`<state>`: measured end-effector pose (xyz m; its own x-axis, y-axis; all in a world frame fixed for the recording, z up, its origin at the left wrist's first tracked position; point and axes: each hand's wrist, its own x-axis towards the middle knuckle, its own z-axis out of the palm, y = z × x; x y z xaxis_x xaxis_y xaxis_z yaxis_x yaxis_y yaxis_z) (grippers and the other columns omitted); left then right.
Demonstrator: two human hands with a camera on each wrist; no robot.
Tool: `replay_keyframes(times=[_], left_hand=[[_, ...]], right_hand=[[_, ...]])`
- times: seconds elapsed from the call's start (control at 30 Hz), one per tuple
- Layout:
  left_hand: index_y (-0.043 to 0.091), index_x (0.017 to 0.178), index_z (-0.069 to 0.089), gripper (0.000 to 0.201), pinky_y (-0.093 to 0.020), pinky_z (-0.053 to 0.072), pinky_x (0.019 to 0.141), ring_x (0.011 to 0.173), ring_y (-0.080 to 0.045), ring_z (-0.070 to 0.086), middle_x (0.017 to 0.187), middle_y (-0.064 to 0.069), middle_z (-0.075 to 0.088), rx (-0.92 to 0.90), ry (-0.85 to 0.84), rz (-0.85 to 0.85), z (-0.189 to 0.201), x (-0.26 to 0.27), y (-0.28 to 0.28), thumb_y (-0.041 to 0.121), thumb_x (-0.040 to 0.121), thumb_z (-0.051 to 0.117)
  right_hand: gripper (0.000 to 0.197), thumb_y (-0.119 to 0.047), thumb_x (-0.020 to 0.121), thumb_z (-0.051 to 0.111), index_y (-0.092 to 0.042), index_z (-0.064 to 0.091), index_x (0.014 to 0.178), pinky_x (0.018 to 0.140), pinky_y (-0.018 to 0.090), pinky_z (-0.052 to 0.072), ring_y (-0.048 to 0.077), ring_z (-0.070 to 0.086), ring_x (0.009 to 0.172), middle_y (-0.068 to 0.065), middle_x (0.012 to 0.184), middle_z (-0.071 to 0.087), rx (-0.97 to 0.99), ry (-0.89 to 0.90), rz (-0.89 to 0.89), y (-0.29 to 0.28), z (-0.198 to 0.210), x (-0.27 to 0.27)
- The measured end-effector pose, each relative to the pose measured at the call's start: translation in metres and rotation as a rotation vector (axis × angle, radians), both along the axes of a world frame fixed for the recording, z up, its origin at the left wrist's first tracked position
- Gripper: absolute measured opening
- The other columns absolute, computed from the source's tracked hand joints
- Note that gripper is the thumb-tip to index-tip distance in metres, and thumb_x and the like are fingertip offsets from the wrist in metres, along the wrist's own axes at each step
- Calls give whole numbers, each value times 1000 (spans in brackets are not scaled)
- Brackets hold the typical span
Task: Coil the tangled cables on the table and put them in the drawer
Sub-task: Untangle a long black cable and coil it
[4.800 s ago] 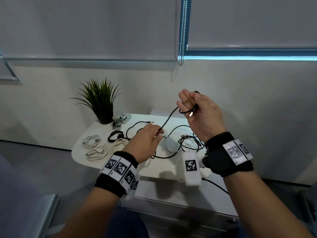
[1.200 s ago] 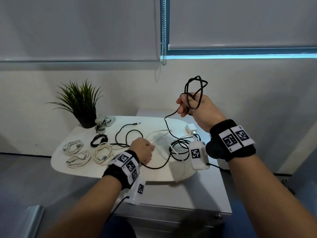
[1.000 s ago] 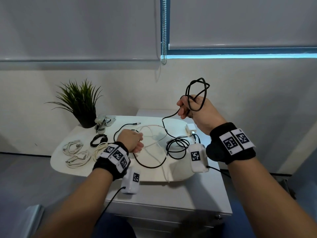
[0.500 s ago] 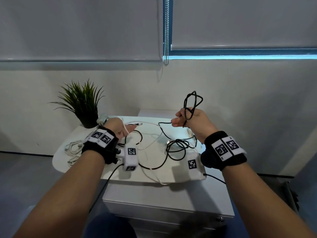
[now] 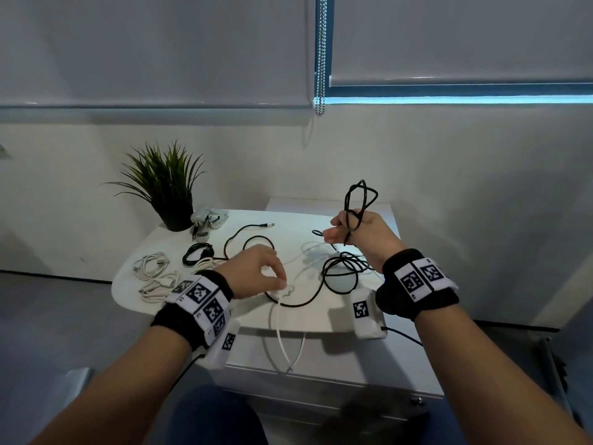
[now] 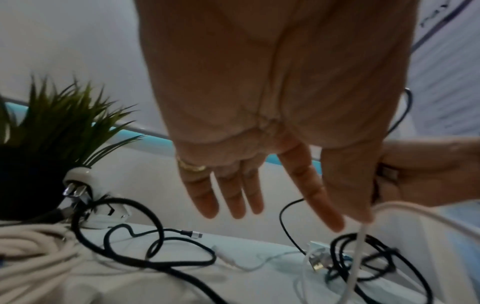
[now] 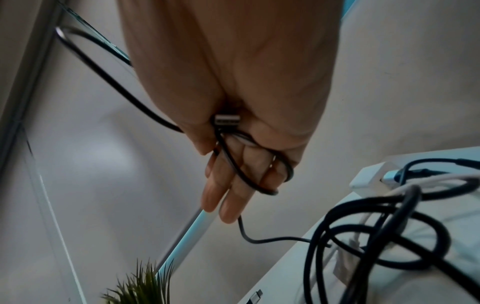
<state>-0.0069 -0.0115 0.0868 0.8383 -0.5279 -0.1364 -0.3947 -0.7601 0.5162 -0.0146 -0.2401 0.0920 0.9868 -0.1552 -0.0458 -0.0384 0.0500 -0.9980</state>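
A thin black cable (image 5: 359, 200), partly looped, is gripped in the curled fingers of the right hand (image 5: 361, 232), raised above the white oval worktop (image 5: 308, 319); its free length trails down to the surface. A thin white cable (image 5: 282, 329) is pinched between thumb and forefinger of the left hand (image 5: 253, 271). 3 coiled white cables (image 5: 150, 261) lie at the worktop's left, near a green potted plant (image 5: 163, 187).

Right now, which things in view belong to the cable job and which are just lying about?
Job:
- thin black cable, coiled in the right hand
- white cable, pinched by the left hand
- tangled black cables on the white table
- coiled white cables

Lying about:
- potted green plant
- white charger plugs
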Motion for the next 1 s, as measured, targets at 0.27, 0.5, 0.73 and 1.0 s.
replay_keyframes(times=[0.27, 0.5, 0.73, 1.0], left_hand=[[11, 74, 66, 64, -29, 48, 71, 63, -11, 57, 72, -1, 66, 133, 128, -10, 4, -47, 0, 73, 74, 50], [22, 116, 58, 60, -24, 41, 75, 96, -15, 57, 103, 2, 56, 352, 184, -263, -38, -90, -29, 55, 68, 73], [14, 111, 65, 33, -31, 47, 85, 103, -26, 57, 118, -8, 52, 439, -28, -291, -73, -88, -31, 10, 78, 70], [9, 83, 71, 8, -18, 40, 69, 74, -10, 60, 82, -4, 69, 189, 7, -242, -53, -90, -35, 14, 80, 66]], right_hand=[[13, -10, 97, 46, -1, 54, 94, 83, 36, 53, 31, 66, 69, 15, 71, 67, 43, -9, 4, 6, -1, -14], [14, -9, 97, 46, -1, 53, 88, 78, 35, 56, 28, 65, 64, 8, 59, 65, 90, -5, -2, 14, -6, -30], [15, -9, 97, 46, 0, 55, 88, 66, 28, 56, 24, 65, 59, 13, 65, 65, 93, -20, -11, 10, -5, -45], [14, -12, 96, 47, -3, 55, 89, 81, 37, 56, 27, 67, 64, 9, 65, 67, 52, -38, -18, -1, 0, -44]])
